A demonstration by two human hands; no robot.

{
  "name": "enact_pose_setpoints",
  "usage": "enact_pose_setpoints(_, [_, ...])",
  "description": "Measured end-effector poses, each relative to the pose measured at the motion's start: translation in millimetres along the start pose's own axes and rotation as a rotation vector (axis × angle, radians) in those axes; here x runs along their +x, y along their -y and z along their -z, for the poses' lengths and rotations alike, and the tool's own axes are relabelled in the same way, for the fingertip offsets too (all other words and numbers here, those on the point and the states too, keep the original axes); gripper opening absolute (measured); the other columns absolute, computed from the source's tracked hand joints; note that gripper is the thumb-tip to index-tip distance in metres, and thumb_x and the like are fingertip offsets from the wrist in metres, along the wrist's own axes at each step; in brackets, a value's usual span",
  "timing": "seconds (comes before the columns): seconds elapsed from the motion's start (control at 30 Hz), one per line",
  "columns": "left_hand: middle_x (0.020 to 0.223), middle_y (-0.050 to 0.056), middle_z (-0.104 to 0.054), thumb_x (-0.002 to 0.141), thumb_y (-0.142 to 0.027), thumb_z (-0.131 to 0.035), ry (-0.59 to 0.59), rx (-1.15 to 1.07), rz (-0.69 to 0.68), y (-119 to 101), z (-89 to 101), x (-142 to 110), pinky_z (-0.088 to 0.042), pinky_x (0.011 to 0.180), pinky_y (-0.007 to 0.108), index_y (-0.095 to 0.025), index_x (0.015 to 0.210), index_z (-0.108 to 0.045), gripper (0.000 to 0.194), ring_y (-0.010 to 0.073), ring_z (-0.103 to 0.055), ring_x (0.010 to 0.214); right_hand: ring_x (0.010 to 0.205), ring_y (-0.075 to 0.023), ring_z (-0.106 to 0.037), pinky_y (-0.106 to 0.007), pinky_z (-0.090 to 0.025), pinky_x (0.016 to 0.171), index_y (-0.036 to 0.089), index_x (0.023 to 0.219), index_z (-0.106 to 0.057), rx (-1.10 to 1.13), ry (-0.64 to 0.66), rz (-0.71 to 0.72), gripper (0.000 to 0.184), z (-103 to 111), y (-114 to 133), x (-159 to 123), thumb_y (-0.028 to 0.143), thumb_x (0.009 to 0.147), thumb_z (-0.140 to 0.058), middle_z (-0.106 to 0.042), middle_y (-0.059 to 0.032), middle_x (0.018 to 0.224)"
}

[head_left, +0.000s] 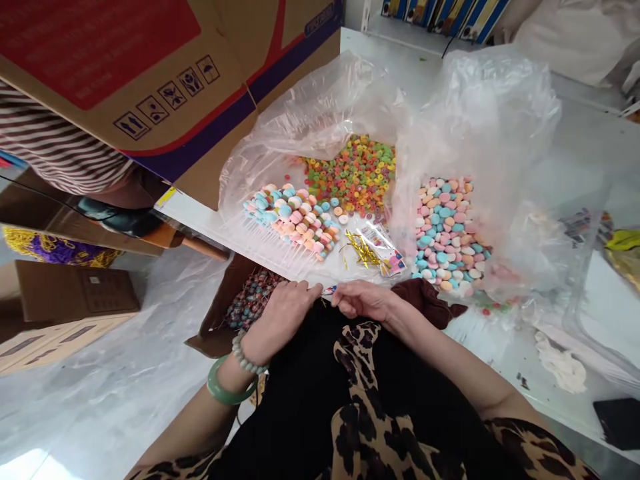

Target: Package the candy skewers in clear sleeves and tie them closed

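Note:
Close to my body at the table's front edge, my left hand [286, 308] and my right hand [364, 299] pinch a small printed wrapper [329, 290] between them. A bit of gold shows under it; the rest is hidden by my fingers. Just beyond lie gold twist ties [365, 248] and a stack of printed wrappers [386, 245]. Left of these is a pile of candy skewers [293, 219] with pastel candies and white sticks. Behind them, colourful ring gummies [357, 175] spread on clear plastic. Pastel candies [445, 230] fill an open bag to the right.
A large cardboard box [200, 87] stands at the left back. Below the table edge, an open carton [253, 297] holds many wrapped candies. A brown cloth [425, 301] lies by my right wrist; a black phone-like object [617, 423] is far right. Another person's striped sleeve [55, 140] shows at left.

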State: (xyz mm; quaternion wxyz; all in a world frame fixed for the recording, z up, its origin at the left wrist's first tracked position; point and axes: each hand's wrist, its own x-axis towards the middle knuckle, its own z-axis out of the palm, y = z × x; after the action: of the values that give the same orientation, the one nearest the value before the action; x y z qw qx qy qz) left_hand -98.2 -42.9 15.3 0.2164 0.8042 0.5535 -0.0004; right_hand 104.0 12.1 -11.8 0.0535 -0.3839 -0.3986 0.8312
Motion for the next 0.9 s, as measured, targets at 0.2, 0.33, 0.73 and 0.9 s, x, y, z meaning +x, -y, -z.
enact_pose_setpoints(0.2, [0.081, 0.004, -0.062, 0.087, -0.026, -0.056, -0.163, -0.487, 0.346, 6.1, -15.2, -16.0, -0.043, 0.065, 0.028, -0.025, 0.116, -0.063, 0.029, 0.017, -0.057, 0.071, 0.043, -0.0071, -0.037, -0.022, -0.027, 0.048, 0.017, 0.067, -0.061, -0.106, -0.067, 0.074, 0.017, -21.3, -9.5, 12.6, 0.033, 0.068, -0.067, -0.048, 0.0071, 0.046])
enact_pose_setpoints(0.33, [0.065, -0.003, -0.052, 0.08, -0.037, -0.067, -0.102, -1.53, 0.55, 11.8, -28.1, -15.0, -0.034, 0.048, 0.022, -0.018, 0.105, -0.061, 0.033, 0.0097, -0.045, 0.049, 0.057, -0.0131, -0.051, -0.027, -0.041, 0.061, 0.02, 0.072, -0.062, -0.448, -0.521, 0.442, 0.017, -16.9, -7.8, 3.0, 0.032, 0.083, -0.057, -0.056, 0.0021, 0.058])
enact_pose_setpoints(0.73, [0.07, -0.002, -0.052, 0.069, -0.038, -0.081, -0.057, -1.814, 0.401, -26.2, -15.3, 13.3, -0.038, 0.049, 0.02, -0.014, 0.09, -0.064, 0.036, 0.0076, -0.045, 0.056, 0.083, -0.0216, -0.053, -0.036, -0.039, 0.075, 0.016, 0.099, -0.068, -1.803, -0.635, 1.131, 0.019, -10.3, 0.8, -4.3, 0.019, 0.096, -0.049, -0.067, -0.0091, 0.092])
enact_pose_setpoints(0.9, [0.079, 0.0, -0.056, 0.078, -0.043, -0.071, -0.129, -1.706, 0.405, -36.2, -17.5, 16.4, -0.037, 0.052, 0.021, -0.015, 0.104, -0.066, 0.039, 0.0094, -0.045, 0.062, 0.067, -0.0181, -0.048, -0.034, -0.033, 0.065, 0.017, 0.081, -0.064, -1.524, -0.816, 0.95, 0.023, -10.7, -8.6, -1.4, 0.022, 0.096, -0.047, -0.058, -0.0054, 0.068])
